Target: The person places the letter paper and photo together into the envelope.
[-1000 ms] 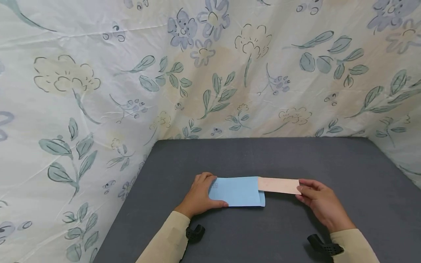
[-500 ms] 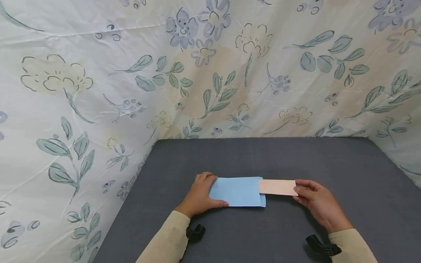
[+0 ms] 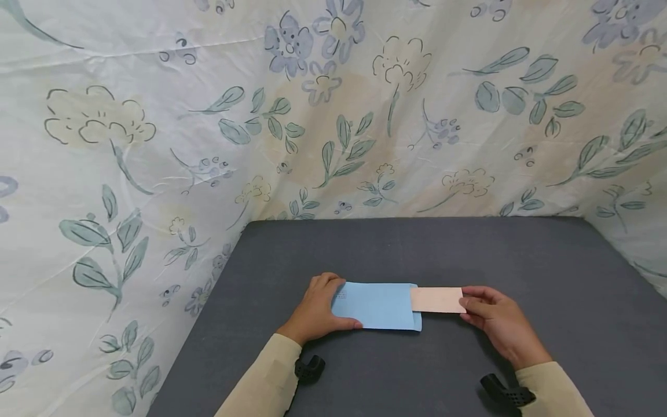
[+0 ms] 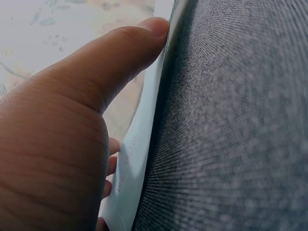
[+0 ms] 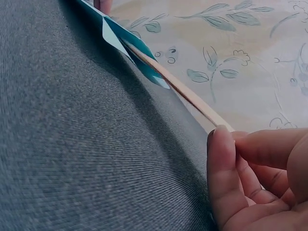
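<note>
A light blue envelope (image 3: 377,307) lies on the dark grey table, its opening toward the right. My left hand (image 3: 318,313) holds its left end, thumb along the near edge and fingers around the far corner. In the left wrist view the thumb (image 4: 120,53) presses on the envelope's edge (image 4: 137,159). A pale peach folded paper (image 3: 436,300) sits partly inside the envelope; the inserted part is hidden. My right hand (image 3: 500,324) pinches the paper's right end between thumb and fingers. From the right wrist, the paper (image 5: 187,96) slants into the parted mouth of the envelope (image 5: 113,36).
The dark grey tabletop (image 3: 417,249) spreads around both hands. Floral cloth (image 3: 333,116) hangs behind it and along both sides. Black straps or mounts (image 3: 310,369) sit at the wrists, below cream sleeves (image 3: 266,376).
My right hand has moved left with the peach paper, and less of the paper shows outside the envelope. The left hand and envelope have stayed nearly in place.
</note>
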Demonstrator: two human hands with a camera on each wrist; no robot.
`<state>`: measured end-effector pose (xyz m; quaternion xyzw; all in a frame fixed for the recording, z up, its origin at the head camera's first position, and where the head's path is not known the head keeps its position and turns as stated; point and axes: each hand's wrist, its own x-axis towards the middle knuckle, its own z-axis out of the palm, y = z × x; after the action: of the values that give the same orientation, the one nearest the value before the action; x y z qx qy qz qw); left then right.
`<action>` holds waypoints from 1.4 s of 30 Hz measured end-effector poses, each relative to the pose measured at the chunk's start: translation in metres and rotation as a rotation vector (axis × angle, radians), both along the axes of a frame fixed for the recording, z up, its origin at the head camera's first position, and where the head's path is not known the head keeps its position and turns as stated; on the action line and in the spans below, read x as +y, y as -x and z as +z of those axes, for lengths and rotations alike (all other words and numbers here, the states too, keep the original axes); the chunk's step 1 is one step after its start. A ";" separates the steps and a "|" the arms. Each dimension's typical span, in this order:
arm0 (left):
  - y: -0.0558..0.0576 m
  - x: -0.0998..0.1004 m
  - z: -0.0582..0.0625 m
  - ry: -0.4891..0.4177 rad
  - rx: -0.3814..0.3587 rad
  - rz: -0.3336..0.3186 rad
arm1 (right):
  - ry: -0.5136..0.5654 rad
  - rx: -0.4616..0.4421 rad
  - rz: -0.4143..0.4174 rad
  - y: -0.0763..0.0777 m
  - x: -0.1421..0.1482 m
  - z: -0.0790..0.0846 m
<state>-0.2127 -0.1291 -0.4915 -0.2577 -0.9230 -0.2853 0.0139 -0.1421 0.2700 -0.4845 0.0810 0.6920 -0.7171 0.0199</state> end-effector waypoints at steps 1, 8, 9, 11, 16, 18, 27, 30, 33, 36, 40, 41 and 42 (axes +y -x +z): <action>0.000 0.000 0.000 0.000 0.001 0.000 | -0.002 -0.001 0.000 0.001 0.000 0.000; 0.000 0.002 0.001 0.005 0.001 0.011 | 0.066 0.001 0.002 0.004 0.000 -0.001; 0.000 0.002 0.002 0.004 0.001 0.012 | 0.078 0.000 -0.004 0.004 -0.001 -0.001; 0.000 0.002 0.002 -0.002 0.001 0.013 | 0.075 0.001 -0.006 0.005 -0.002 -0.002; 0.001 0.002 0.000 -0.007 0.007 0.016 | 0.033 0.002 -0.002 0.007 -0.014 -0.005; 0.002 0.002 -0.001 -0.007 0.010 0.015 | 0.019 0.007 0.010 0.007 -0.020 -0.005; 0.001 0.002 -0.002 -0.005 0.003 0.013 | 0.014 0.030 0.005 0.009 -0.036 -0.006; 0.001 0.002 -0.002 -0.007 0.003 0.014 | 0.011 0.031 0.004 0.010 -0.037 -0.006; 0.000 0.001 -0.002 -0.010 0.005 0.017 | 0.006 0.043 0.003 0.010 -0.039 -0.006; 0.001 0.002 -0.002 -0.009 0.005 0.015 | 0.001 0.059 0.007 0.011 -0.041 -0.007; 0.001 0.003 -0.004 -0.005 0.006 0.009 | -0.012 0.066 0.005 0.012 -0.045 -0.009; 0.002 0.004 -0.004 -0.003 0.005 0.009 | -0.015 0.066 0.005 0.013 -0.045 -0.009; 0.002 0.005 -0.005 -0.001 0.004 0.008 | -0.020 0.064 0.004 0.013 -0.045 -0.010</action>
<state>-0.2144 -0.1244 -0.4963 -0.2546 -0.9239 -0.2851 0.0172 -0.1550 0.2246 -0.4943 0.0568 0.6995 -0.7124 -0.0016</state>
